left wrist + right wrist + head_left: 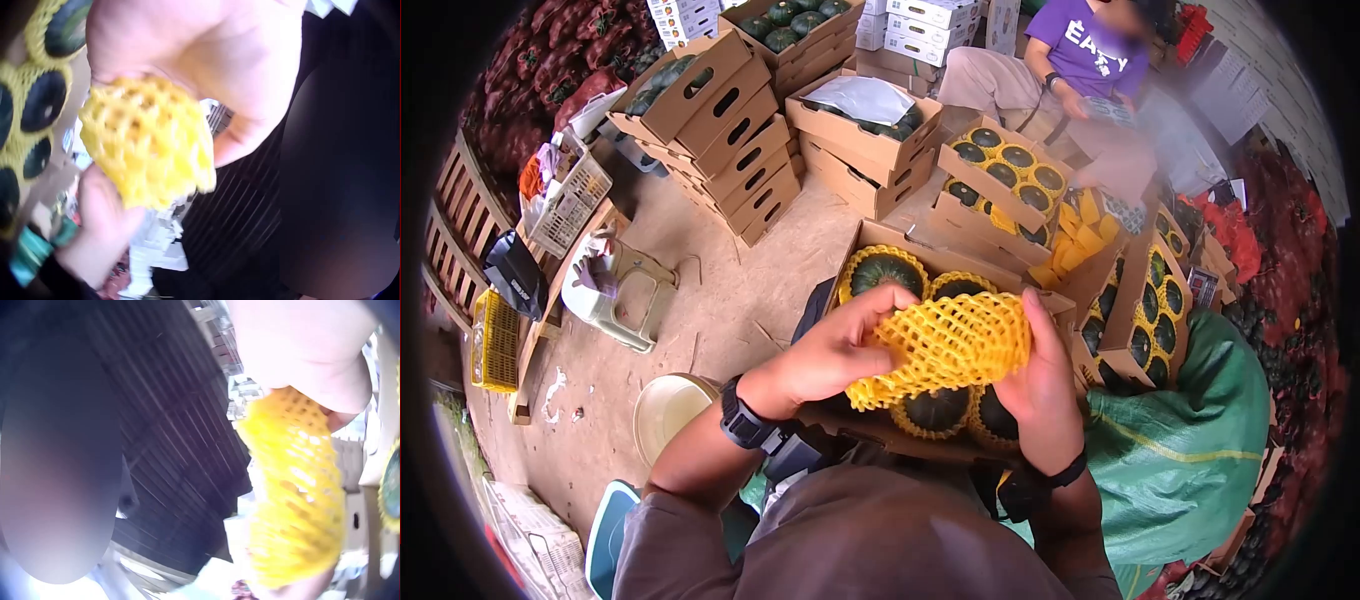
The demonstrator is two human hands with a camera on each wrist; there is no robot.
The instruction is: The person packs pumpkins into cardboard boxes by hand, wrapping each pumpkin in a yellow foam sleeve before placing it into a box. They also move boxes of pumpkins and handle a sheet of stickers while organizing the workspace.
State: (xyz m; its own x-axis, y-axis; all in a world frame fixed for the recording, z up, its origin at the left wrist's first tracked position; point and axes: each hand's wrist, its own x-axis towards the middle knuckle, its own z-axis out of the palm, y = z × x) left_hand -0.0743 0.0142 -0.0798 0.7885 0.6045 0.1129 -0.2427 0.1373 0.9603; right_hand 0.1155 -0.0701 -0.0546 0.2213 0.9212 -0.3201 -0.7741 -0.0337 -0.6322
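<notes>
Below, netted squashes [935, 408] in a carton [870, 420] — both hands' fingers [878, 305] gripping yellow net [945, 345].

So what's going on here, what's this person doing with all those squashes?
A person holds a yellow foam net sleeve in both hands, the left hand gripping one end and the right hand the other. Just below sits an open cardboard box of dark green squashes, each already in a yellow net. More boxes of netted squashes stand around, and another person sits behind them.
</notes>
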